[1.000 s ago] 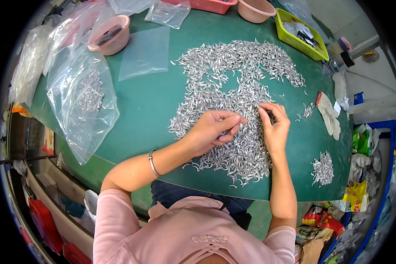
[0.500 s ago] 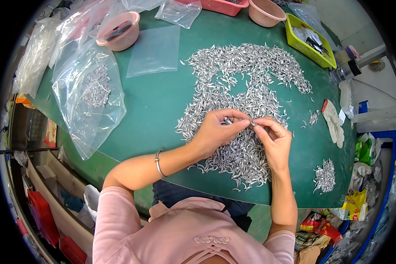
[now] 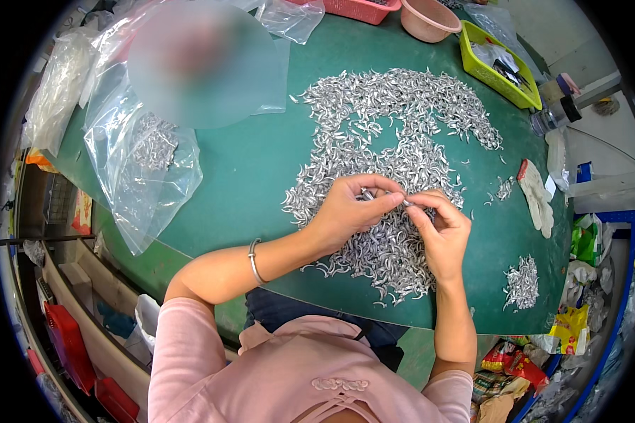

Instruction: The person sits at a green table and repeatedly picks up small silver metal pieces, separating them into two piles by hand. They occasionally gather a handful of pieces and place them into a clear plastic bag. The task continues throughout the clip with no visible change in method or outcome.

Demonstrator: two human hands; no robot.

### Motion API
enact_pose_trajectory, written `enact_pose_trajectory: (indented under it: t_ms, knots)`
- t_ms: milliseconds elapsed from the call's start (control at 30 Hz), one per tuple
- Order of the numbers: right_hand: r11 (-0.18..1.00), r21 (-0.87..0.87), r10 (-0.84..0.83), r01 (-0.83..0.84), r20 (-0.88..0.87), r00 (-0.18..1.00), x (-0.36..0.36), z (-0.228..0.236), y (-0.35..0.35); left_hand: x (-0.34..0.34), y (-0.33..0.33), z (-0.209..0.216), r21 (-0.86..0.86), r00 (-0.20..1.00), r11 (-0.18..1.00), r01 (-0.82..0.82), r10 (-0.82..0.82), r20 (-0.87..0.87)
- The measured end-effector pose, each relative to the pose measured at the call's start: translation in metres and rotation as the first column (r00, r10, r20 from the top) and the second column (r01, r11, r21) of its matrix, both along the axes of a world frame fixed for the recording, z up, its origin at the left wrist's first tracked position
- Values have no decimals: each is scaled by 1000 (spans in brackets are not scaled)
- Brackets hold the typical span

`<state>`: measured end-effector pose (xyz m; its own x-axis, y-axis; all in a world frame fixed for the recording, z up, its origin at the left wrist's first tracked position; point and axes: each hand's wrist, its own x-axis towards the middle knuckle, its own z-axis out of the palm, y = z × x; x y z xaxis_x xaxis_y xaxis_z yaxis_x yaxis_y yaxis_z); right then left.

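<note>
Over a wide spread of small curved silver metal pieces [image 3: 381,261], both of my hands meet at the fingertips. My left hand [image 3: 356,208] is closed, pinching one such metal piece [image 3: 407,203] between thumb and forefinger. A few more silver pieces [image 3: 365,194] show within its curled fingers. From the other side, my right hand [image 3: 444,236] pinches at the same small piece, its fingers bent and pressed together. The exact ends of the piece are partly hidden by the fingertips.
Smaller piles [image 3: 521,283] lie at the right, near a white glove [image 3: 536,197]. A clear bag [image 3: 148,204] holding pieces lies left. At the back stand a pink bowl [image 3: 429,22] and a yellow-green basket [image 3: 497,70]. A blurred patch covers the back left.
My right hand has shifted very slightly right, and the pinched piece shows a little more between the fingertips. My left hand stays nearly still.
</note>
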<state>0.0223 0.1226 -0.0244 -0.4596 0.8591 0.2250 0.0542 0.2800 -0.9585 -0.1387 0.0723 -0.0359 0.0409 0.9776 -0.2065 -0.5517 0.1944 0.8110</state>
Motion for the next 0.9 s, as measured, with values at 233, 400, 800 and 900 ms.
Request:
enact_pose_trajectory:
  t_ms: [233, 400, 800, 900]
  knots:
    - [991, -130, 2, -13, -88, 996, 3, -1, -1, -2, 0, -3, -71, 985, 994, 78, -66, 160]
    - [998, -60, -32, 29, -40, 999, 1, 1, -2, -4, 1, -3, -65, 961, 992, 107, -86, 262]
    - [854, 518, -130, 52, 115, 985, -6, 9, -1, -4, 1, -1, -34, 980, 996, 84, -76, 186]
    - [862, 504, -131, 57, 114, 985, -7, 8, -4, -4, -3, -2, -38, 983, 998, 48, -41, 177]
